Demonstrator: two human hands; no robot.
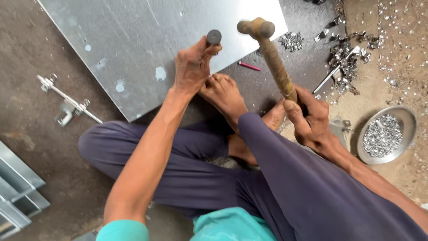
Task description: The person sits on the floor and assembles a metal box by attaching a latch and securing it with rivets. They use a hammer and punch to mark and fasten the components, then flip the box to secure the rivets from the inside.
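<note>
Our right grip (312, 118) is wrapped tight round the wooden handle of a hammer (272, 56), thumb laid along the shaft, with the head raised above the work. Our left grip (192, 67) pinches a round-headed steel punch (214, 37) between thumb and fingers, standing it upright near the edge of a metal sheet (138, 40) that lies flat on the floor. We sit cross-legged in dark trousers, and one bare foot (223, 93) rests just below the left hand, close to the sheet's edge.

As we judge it, a good blow here means keeping the punch square to the sheet, fingers low and clear of its top, and letting the hammer head fall flat onto that round cap rather than glancing off toward the knuckles. The foot near the edge looks well placed to steady the sheet.

A little farther out, a pink pen (249, 66) lies on the dark floor just beside the sheet. To our right a round metal bowl (403, 117) holds small shiny pieces, and more scraps (343, 58) are scattered on the ground beyond it. To the left a metal latch (67, 101) lies apart from the sheet, and folded metal sections (18, 192) sit at the near left corner.
</note>
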